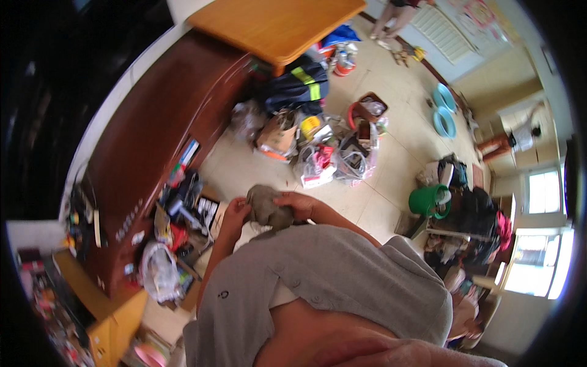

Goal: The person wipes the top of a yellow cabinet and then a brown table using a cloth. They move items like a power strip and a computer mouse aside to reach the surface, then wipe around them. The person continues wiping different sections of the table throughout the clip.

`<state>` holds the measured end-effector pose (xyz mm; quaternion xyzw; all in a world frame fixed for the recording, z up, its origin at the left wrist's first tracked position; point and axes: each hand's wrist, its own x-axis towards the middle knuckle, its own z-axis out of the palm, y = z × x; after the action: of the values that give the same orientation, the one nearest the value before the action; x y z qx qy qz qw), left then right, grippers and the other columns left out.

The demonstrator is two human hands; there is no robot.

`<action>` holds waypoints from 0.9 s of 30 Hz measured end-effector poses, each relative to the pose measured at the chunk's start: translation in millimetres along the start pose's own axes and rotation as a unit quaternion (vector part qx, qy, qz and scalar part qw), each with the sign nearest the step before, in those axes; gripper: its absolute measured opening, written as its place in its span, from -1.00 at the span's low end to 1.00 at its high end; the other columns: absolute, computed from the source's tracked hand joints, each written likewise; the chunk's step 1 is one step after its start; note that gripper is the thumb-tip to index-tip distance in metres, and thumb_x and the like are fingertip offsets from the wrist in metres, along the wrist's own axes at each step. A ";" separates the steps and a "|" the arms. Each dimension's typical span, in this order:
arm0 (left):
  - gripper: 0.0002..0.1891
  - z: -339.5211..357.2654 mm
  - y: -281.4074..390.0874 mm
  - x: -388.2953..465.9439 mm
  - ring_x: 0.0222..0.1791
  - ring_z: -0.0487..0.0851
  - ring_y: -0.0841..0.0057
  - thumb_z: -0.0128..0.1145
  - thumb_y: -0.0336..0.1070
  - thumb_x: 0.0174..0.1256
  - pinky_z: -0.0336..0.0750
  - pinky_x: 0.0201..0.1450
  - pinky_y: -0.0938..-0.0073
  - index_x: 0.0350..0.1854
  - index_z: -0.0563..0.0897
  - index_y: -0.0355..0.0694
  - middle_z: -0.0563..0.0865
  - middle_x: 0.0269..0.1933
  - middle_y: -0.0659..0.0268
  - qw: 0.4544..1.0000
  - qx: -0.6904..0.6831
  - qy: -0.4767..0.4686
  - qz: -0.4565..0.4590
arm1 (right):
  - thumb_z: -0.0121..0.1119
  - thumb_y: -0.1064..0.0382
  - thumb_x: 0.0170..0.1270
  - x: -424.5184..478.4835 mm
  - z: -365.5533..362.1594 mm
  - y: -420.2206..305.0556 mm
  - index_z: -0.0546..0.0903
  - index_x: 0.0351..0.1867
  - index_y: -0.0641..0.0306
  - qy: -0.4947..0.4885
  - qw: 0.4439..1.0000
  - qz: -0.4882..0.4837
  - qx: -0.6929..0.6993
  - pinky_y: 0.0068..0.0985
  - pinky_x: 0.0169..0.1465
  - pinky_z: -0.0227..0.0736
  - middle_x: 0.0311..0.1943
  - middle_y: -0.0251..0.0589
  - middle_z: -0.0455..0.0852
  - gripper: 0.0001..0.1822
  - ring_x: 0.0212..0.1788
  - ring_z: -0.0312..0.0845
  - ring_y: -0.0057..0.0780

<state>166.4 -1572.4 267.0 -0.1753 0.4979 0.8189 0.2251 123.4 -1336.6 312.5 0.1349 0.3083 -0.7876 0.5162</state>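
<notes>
A crumpled grey-brown cloth [268, 206] is held up in front of my waist, between both hands. My left hand [236, 210] pinches its left edge with the fingertips. From the other side my right hand [298, 204] grips it, thumb lying over the top. Folds hide part of the right fingers. Beyond the cloth, on the tiled floor, sit plastic bags [316, 165] with mixed items and a cardboard box [277, 133].
A dark red cabinet [160, 105] runs along the left, with a wooden table [275, 27] beyond it. A hair dryer [183, 211] lies among clutter at left. A green bucket [426, 201] and light-blue basins [444, 123] stand right. Two other people [520, 140] are farther off.
</notes>
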 end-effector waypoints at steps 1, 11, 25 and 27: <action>-0.67 -3.2 9.0 -1.3 -0.13 0.61 0.56 0.13 -0.40 0.29 0.50 -0.03 0.56 0.09 0.45 -0.21 0.63 -0.06 0.28 1.000 -0.009 0.010 -0.004 | 0.22 0.16 0.26 13.0 -5.7 -4.9 0.44 0.17 0.32 -0.029 0.999 0.008 0.020 -0.24 0.15 0.48 0.03 -0.15 0.63 -0.50 0.05 0.58 -0.27; -0.82 -187.1 -52.2 -12.9 -0.40 0.57 0.73 0.13 -0.15 0.32 0.36 -0.42 0.70 -0.23 0.61 -0.15 0.68 -0.34 0.44 0.927 0.025 0.373 0.021 | 0.13 0.33 0.29 193.3 -56.6 -121.9 0.43 0.11 0.24 0.138 0.986 -0.092 -0.028 -0.18 -0.05 0.58 -0.06 -0.12 0.63 -0.64 -0.06 0.61 -0.24; -0.76 -280.3 -57.8 47.3 -0.29 0.62 0.50 0.15 -0.44 0.22 0.53 -0.19 0.52 -0.05 0.54 -0.24 0.64 -0.33 0.30 0.749 0.199 0.629 -0.059 | 0.14 -0.29 0.21 505.0 -112.1 -461.2 0.17 0.43 0.21 0.306 0.468 -0.314 -0.767 0.04 0.35 0.04 0.41 0.18 0.02 -0.11 0.41 -0.07 0.15; -0.59 -313.0 -45.1 73.7 -0.12 0.64 0.36 0.29 -0.17 0.16 0.54 -0.08 0.33 0.02 0.54 -0.23 0.67 -0.08 0.16 0.736 0.270 0.617 0.066 | 0.06 -0.38 0.21 536.8 -113.7 -482.9 0.11 0.46 0.07 0.328 0.433 -0.249 -0.802 0.06 0.39 -0.04 0.48 0.11 -0.20 -0.09 0.47 -0.23 0.15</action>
<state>148.9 -1819.9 57.6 -0.5408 0.7384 0.3747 -0.1480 -552.6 -1523.5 106.9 -0.1743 0.9679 -0.1777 0.0350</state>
